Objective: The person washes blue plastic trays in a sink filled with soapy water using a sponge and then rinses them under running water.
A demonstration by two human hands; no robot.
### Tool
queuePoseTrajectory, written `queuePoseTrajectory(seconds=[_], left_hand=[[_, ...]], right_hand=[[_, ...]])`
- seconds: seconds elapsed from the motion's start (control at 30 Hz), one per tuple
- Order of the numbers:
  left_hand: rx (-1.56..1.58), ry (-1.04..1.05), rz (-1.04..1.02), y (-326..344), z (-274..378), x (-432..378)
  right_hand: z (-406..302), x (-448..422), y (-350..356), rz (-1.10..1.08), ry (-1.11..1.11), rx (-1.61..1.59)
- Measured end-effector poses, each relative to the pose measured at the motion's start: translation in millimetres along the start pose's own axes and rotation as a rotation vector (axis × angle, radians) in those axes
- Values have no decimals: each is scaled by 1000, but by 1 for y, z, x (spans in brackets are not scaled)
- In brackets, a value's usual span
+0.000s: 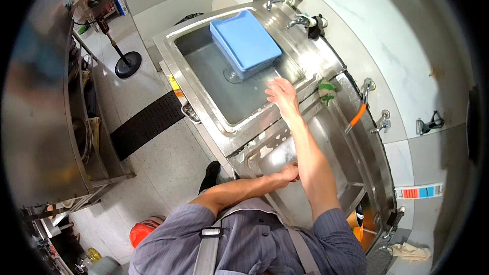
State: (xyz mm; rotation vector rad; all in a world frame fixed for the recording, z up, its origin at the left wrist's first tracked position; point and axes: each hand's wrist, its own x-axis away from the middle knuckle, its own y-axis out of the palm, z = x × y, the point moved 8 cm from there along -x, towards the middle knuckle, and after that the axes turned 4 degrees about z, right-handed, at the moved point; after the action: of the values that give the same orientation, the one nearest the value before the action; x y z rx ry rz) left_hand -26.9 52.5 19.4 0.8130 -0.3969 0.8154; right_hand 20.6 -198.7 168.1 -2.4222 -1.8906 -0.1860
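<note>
My right hand [284, 93] reaches over the near right rim of a stainless steel sink basin [237, 130]. Its fingers are apart, and I see nothing held in it. Cloudy water [244, 97] stands in that basin. A light blue plastic tray or tub [246, 40] rests tilted in the water, just beyond my fingers. My left hand [290, 172] is curled over the second, nearer steel basin [321, 137]. The right forearm covers part of it, so whether it holds anything is hidden.
Taps [300, 21] and an orange hose end [357, 118] jut from the tiled wall. A green-and-tan scrubbing cloth [327, 91] lies on the sink ledge. Leftward are a pedestal fan [128, 64], a black floor mat [149, 124] and a steel shelf unit [82, 130]. Something red [143, 231] sits behind me.
</note>
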Motion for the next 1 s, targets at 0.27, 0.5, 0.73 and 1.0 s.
queuePoseTrajectory(seconds=[0.27,0.5,0.73,1.0], left_hand=[[-886,352,256,-24,11,-51],[-1598,464,364,-32,63,-60],[-1525,229,300,-48,12,-101],[-921,-37,145,-81,-14,-132]], right_hand=[[61,124,-242,430,-246,838],[246,326,-394,245,825,1300],[239,342,-365,407,632,852],[165,320,-345,393,444,-205]])
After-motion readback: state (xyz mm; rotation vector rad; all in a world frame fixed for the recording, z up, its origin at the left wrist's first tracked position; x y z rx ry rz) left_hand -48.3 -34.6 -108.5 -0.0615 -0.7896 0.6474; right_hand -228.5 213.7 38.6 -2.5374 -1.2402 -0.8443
